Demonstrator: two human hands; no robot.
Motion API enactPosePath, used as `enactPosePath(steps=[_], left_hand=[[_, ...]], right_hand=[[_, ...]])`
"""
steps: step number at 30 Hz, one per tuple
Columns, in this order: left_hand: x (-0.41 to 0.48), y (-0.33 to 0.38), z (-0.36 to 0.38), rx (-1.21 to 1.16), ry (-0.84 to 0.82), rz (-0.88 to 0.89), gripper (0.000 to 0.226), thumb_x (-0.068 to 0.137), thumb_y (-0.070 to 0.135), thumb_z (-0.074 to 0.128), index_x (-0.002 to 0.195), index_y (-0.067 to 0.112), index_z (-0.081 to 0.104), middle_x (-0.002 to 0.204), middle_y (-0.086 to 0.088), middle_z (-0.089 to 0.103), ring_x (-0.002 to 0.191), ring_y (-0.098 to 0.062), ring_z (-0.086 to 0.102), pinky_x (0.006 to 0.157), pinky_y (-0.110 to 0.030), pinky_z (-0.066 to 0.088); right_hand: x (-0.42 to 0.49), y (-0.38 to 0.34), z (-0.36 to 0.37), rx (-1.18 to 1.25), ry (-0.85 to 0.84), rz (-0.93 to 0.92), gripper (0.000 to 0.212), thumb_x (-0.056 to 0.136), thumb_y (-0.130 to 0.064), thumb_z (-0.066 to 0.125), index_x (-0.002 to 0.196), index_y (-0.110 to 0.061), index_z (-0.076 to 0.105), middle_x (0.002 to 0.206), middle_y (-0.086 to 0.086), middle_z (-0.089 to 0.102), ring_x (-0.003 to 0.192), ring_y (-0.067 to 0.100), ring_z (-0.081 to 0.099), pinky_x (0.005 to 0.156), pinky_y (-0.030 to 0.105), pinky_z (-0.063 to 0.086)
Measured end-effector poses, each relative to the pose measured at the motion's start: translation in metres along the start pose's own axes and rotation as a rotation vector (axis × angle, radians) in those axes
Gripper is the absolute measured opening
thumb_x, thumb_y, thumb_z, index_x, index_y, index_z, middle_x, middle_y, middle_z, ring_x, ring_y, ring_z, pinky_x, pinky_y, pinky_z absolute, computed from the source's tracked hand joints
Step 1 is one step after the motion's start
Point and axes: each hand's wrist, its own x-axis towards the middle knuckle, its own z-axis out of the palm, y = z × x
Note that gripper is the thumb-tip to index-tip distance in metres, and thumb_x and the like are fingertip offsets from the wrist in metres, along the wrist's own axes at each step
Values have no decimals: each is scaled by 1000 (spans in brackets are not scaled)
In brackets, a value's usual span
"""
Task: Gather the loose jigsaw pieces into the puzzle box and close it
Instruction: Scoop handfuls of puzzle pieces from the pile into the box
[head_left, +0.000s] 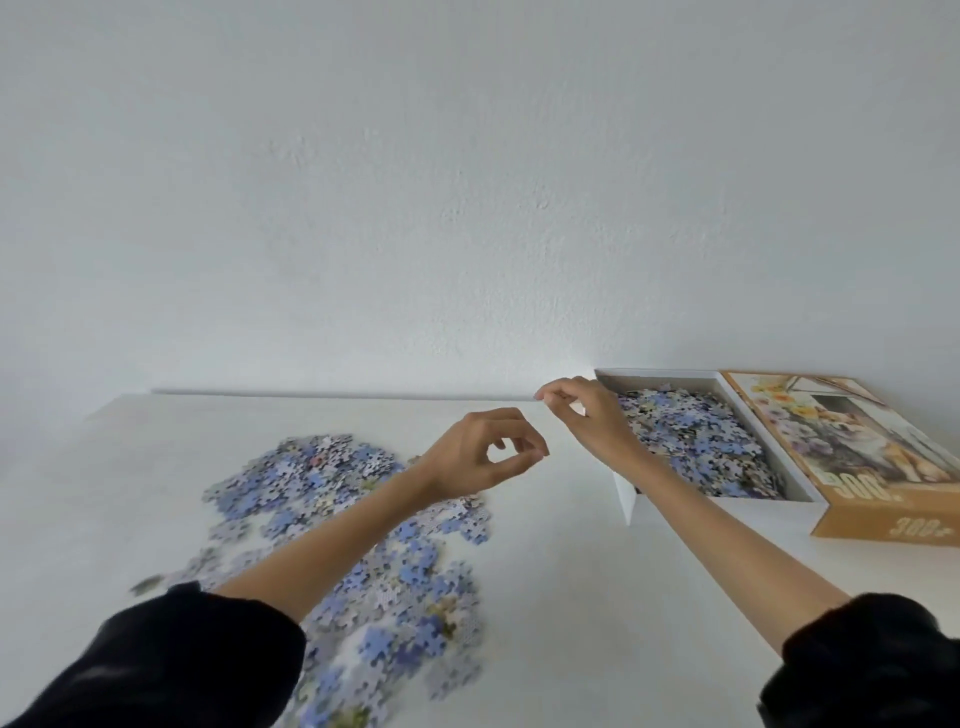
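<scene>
Cardboard jigsaw pieces (363, 571) sprawl over the table (571, 613), left half; puzzle box (626, 501) open at the far right edge, lid (852, 452) beside it. Left hand (483, 452) and right hand (587, 415) hover curled, fingers toward thumbs; pinching anything, I cannot tell. Light, flimsy bits, best scooped in handfuls.

It looks like a plain room in a home. A white table (571, 597) stands against a rough-plastered white wall (467, 182). What lies on it is a pastime (no work gear): loose jigsaw pieces (322, 467) spread over the near left, and at the far right an open puzzle box (675, 375) beside its flower-printed lid (857, 447).
</scene>
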Motion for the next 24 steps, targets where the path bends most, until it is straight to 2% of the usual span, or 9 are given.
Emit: enactPosePath(steps=[7, 10, 13, 15, 18, 21, 24], left_hand=[[-95, -39, -74, 66, -2, -161, 31, 88, 43, 50, 94, 19, 69, 92, 7, 66, 81, -2, 61, 71, -16, 48], [-138, -58, -98, 115, 7, -188, 37, 87, 49, 49, 95, 18, 69, 91, 6, 65, 82, -2, 60, 74, -21, 50], [-179, -77, -117, 135, -48, -270, 48, 82, 66, 47, 104, 27, 63, 106, 8, 60, 98, -1, 56, 87, -28, 48], [-203, -88, -124, 166, -134, -342, 60, 74, 75, 47, 118, 35, 53, 122, 9, 48, 112, -4, 47, 99, -34, 41], [-232, -100, -127, 226, -274, -427, 98, 58, 87, 46, 139, 36, 26, 144, 5, 24, 131, -10, 25, 112, -44, 23], [-250, -104, -128, 251, -370, -421, 124, 46, 94, 41, 145, 34, -2, 153, 7, 0, 136, -9, 3, 110, -43, 3], [-261, -104, -124, 271, -415, -375, 130, 43, 95, 39, 144, 33, -15, 153, 10, -12, 138, -6, -11, 110, -39, -11]], right_hand=[[-9, -53, 89, 30, -118, 59, 13, 91, -24, 53, 95, -26, 65, 92, -3, 66, 90, 15, 56, 84, 33, 45], [-21, -73, 125, 56, -195, 80, 13, 90, -31, 55, 100, -30, 62, 93, -4, 62, 94, 15, 54, 84, 32, 42], [-35, -90, 154, 27, -332, 107, 33, 86, -45, 55, 116, -32, 54, 118, 1, 54, 117, 19, 43, 96, 35, 34], [-43, -100, 169, -42, -429, 121, 60, 76, -67, 49, 128, -37, 44, 139, 0, 36, 132, 18, 26, 106, 41, 23], [-48, -107, 190, -206, -522, 74, 95, 50, -94, 32, 134, -53, 17, 148, -4, 16, 137, 19, 14, 110, 50, 19], [-49, -114, 206, -380, -627, 53, 110, 39, -94, 30, 135, -54, -7, 153, 0, -8, 141, 25, -3, 112, 53, 7], [-51, -123, 219, -462, -670, 18, 110, 37, -94, 27, 128, -57, -21, 151, -3, -19, 139, 24, -15, 109, 54, -3]])
